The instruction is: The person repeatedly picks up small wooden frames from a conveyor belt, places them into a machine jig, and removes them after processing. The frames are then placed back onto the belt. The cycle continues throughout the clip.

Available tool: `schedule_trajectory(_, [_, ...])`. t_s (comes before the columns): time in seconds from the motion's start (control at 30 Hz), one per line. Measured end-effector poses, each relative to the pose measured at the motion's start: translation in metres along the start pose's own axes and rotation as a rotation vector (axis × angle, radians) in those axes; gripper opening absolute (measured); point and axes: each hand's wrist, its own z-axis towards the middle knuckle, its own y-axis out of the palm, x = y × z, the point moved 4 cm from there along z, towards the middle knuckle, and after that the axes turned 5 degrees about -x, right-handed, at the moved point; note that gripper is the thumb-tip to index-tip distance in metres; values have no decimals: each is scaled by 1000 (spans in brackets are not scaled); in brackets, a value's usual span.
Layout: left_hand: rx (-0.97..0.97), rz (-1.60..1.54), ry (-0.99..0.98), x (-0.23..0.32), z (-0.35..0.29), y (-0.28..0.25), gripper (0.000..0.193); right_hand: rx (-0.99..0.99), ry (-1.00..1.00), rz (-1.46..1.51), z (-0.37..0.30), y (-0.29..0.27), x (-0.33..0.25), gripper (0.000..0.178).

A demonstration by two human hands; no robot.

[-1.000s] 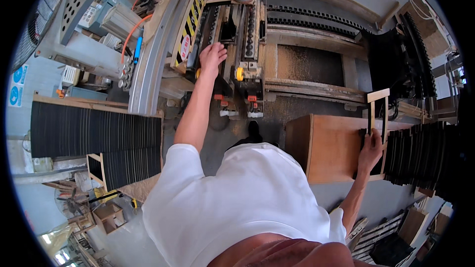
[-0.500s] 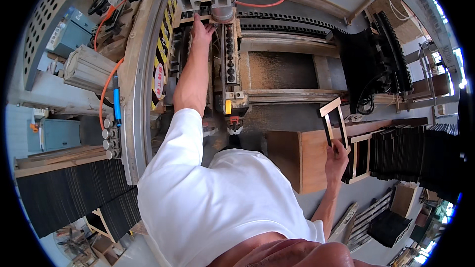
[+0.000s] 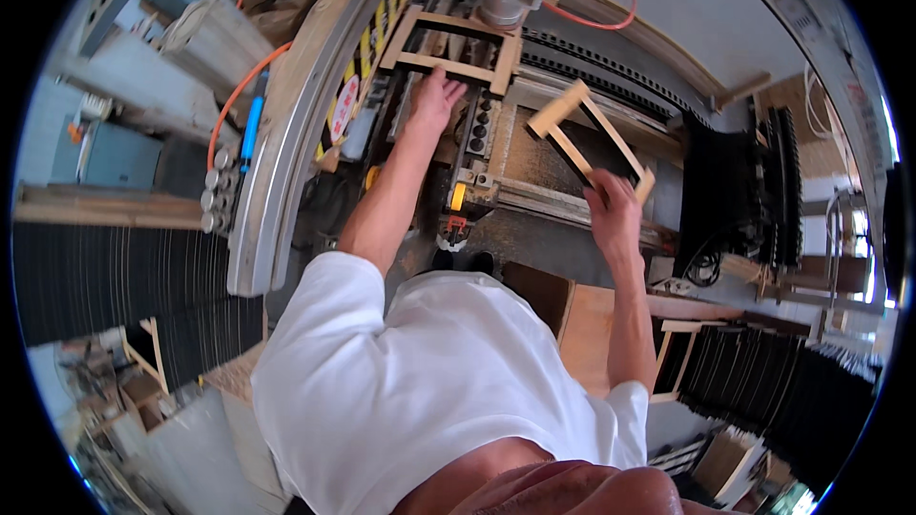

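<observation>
A rectangular wooden frame (image 3: 458, 67) with dark inner edges lies over the machine bed, close under the machine head (image 3: 498, 8). At its near rail is my left hand (image 3: 435, 100), closed with the fingertips gripping that rail. To the right, my right hand (image 3: 614, 202) is closed around the near end of a second, similar wooden frame (image 3: 558, 114). This frame is tilted and held up over the right part of the machine. Its far end, nearest the machine head, points up and left.
A row of black round parts (image 3: 480, 124) runs along the bed beside a sawdust-covered panel (image 3: 544, 157). A striped guard rail (image 3: 367, 48) borders the left. Stacks of dark frames stand left (image 3: 105, 277) and right (image 3: 754, 372). An orange hose (image 3: 234, 100) hangs at left.
My right hand has brought its frame up and left from beside the stack to over the machine. My left hand has come back from under the machine head, and a frame now shows there.
</observation>
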Motion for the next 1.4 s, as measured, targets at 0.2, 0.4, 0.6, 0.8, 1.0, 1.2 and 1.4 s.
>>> schedule_trajectory(0.2, [-180, 34, -69, -8, -97, -25, 23, -131, -420, 53, 107, 86, -42, 21])
schedule_trajectory(0.4, [-297, -38, 15, -7, -117, -26, 32, -222, -594, 2, 125, 152, -77, 30])
schedule_trajectory(0.6, [-89, -93, 109, -6, -107, -36, 25, -240, -531, 8, 132, 163, -80, 30])
schedule_trajectory(0.8, [-79, -48, 86, -5, -184, -56, 36, -177, -456, -94, 183, 193, -69, 31])
schedule_trajectory(1.0, [-89, 16, -22, 7, -297, -108, 38, -239, -405, -176, 218, 220, -75, 28])
schedule_trajectory(1.2, [-114, 34, -60, 25, -354, -153, 37, -217, -448, -432, 233, 244, -92, 24])
schedule_trajectory(1.4, [2, 52, -108, 42, -371, -180, 35, -249, -509, -726, 272, 246, -100, 22])
